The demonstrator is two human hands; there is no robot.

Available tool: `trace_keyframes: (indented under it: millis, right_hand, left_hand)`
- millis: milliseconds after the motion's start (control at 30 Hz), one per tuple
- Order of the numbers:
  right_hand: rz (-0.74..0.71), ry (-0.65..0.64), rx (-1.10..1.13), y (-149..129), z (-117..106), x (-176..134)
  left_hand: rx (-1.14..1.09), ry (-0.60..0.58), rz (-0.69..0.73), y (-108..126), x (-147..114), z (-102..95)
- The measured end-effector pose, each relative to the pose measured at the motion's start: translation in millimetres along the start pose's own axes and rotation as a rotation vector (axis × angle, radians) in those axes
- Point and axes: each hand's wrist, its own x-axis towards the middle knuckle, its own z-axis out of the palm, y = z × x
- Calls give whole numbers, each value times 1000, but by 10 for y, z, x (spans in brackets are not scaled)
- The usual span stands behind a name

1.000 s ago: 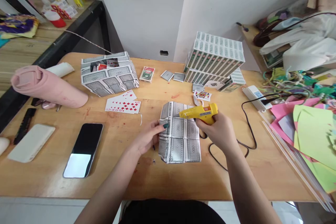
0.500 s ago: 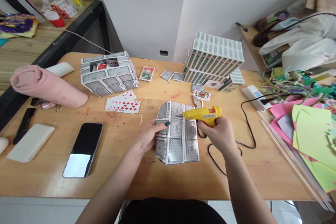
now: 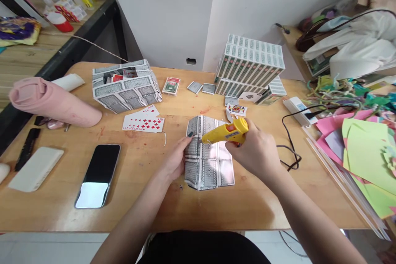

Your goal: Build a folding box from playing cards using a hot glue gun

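within the right fingers (image 3: 237, 149), glue gun (image 3: 225, 132) partly hidden

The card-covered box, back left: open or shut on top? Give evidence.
Open: a red item shows inside the box through the gap in its top.

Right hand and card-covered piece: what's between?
In the head view, the yellow glue gun, held in the right hand, points at the card-covered piece; contact unclear.
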Motion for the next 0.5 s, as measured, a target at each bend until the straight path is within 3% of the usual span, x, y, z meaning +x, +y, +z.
trace_keyframes:
  millis: [233,500]
  right_hand:
    - [-182,79,-143,25,56,81]
    - [-240,78,-170,25,118,150]
  left_hand:
    - [28,-13,-4,1,-10,22]
    - [21,26,-12,13,-7,42]
